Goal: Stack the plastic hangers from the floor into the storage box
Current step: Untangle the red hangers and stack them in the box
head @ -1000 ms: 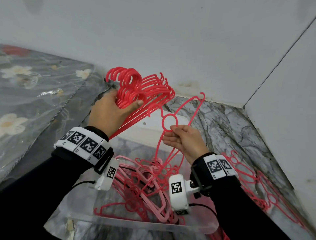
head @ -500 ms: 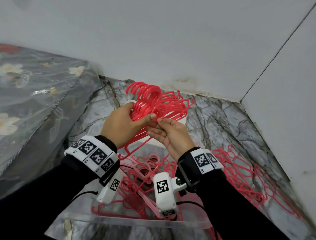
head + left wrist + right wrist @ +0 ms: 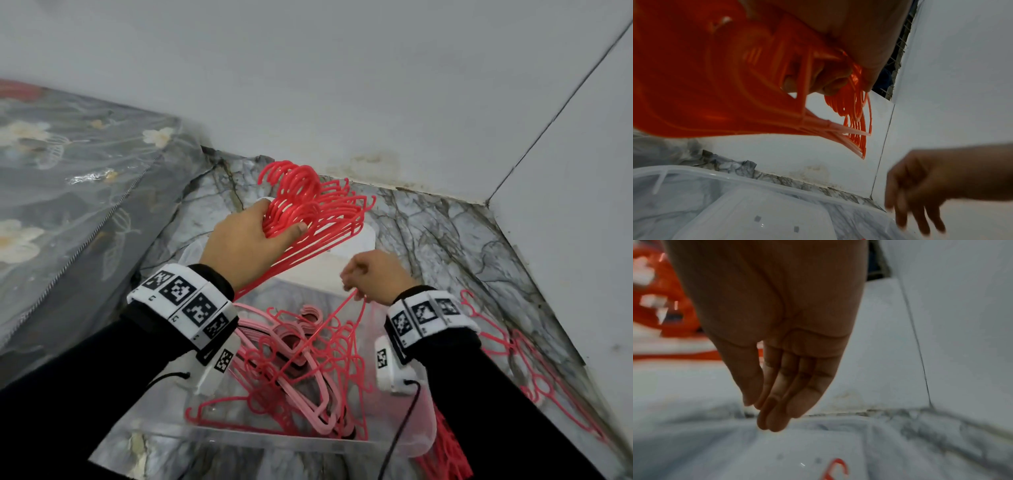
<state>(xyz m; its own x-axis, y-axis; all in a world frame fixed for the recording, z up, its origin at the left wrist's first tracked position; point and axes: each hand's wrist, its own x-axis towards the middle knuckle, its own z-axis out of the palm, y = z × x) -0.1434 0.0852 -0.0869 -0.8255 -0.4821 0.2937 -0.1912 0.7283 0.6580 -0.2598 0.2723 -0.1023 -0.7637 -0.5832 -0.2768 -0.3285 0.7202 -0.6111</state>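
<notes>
My left hand (image 3: pixel 255 236) grips a thick bundle of red plastic hangers (image 3: pixel 310 205) by their necks, held up over the far end of the clear storage box (image 3: pixel 274 442). In the left wrist view the bundle of hangers (image 3: pixel 740 84) fills the top left, with fingers curled round it. My right hand (image 3: pixel 373 275) hangs over the box with its fingers pointing down. The right wrist view shows the right hand (image 3: pixel 774 394) straight-fingered and holding nothing. A tangle of red and pale pink hangers (image 3: pixel 301 363) lies in the box.
More red hangers (image 3: pixel 513 346) lie on the marble-patterned floor to the right, along the wall, and another lot (image 3: pixel 445 455) by the box's near right corner. A white lid-like panel (image 3: pixel 346 248) lies behind the box. A floral-covered mattress (image 3: pixel 68 192) is on the left.
My right hand brought a single red hanger up to the left hand's bundle, let it go, and dropped down toward the box. The bundle has come lower and to the right.
</notes>
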